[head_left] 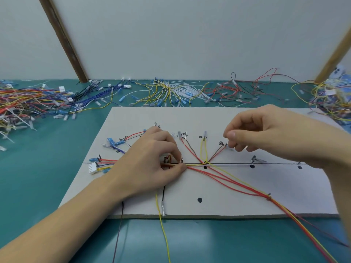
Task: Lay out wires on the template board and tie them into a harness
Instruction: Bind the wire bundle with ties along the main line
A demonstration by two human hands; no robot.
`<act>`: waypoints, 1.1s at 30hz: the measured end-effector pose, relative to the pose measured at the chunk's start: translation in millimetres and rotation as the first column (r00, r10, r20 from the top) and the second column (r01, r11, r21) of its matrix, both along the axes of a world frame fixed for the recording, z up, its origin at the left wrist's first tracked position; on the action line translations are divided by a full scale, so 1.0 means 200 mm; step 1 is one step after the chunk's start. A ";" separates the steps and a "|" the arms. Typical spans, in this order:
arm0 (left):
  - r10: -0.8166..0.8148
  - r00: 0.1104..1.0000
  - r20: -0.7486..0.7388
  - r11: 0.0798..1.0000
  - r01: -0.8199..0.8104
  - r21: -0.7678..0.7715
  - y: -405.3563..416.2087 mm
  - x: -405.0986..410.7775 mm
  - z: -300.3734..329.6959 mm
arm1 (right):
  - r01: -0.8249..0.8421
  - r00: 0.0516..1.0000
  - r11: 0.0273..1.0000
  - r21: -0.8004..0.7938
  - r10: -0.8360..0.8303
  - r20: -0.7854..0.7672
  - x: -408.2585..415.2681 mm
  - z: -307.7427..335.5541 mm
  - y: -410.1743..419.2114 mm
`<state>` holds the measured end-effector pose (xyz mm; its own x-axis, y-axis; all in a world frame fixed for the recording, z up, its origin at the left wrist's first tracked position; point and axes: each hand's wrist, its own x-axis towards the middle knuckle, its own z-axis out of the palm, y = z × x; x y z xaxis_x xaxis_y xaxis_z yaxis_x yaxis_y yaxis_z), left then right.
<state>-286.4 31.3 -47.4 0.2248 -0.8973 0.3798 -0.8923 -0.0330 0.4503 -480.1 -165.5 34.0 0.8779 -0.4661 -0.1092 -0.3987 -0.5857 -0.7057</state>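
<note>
1. While the left hand (157, 158) pinches the gathered wire bundle (197, 164) against the template board (237, 194), the trunk lies along the black guide line (281, 164) drawn across that board.
2. The right hand (252, 130), fingers curled, pinches the far end of a red-and-brown wire pair (217, 153) at a marked station above the guide line.
3. Left of the pinch, a white multi-pin connector (93, 168) sits on the line; a yellow wire loop (203, 149) and another red-and-brown branch (190, 148) fan upward from it.
4. Below the line, long red and yellow wires (247, 188) trail off the board's near right corner onto the teal table (38, 177).
5. These wires look light, thin and springy, so I judge they will creep off their marks unless held flat.
6. Best hold, in my view, is on the insulation just behind each terminal, not the terminal itself, which could bend or pull free.
7. The trunk seems best gripped at the branching point, where strands cross and could slip apart.
8. Loose wires and white cable ties (182, 90) lie beyond the board's far edge.
</note>
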 end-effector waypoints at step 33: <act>-0.123 0.950 0.287 0.988 0.090 0.126 -0.14 -0.14 0.07 | -0.180 0.981 0.955 -0.238 0.191 0.027 -0.11 -0.28 0.13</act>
<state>-313.9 3.2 -32.4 0.0196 -0.9497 0.3125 -0.9853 0.0347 0.1674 -501.4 -139.6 -21.9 0.9529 -0.3021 0.0281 -0.2360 -0.7964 -0.5568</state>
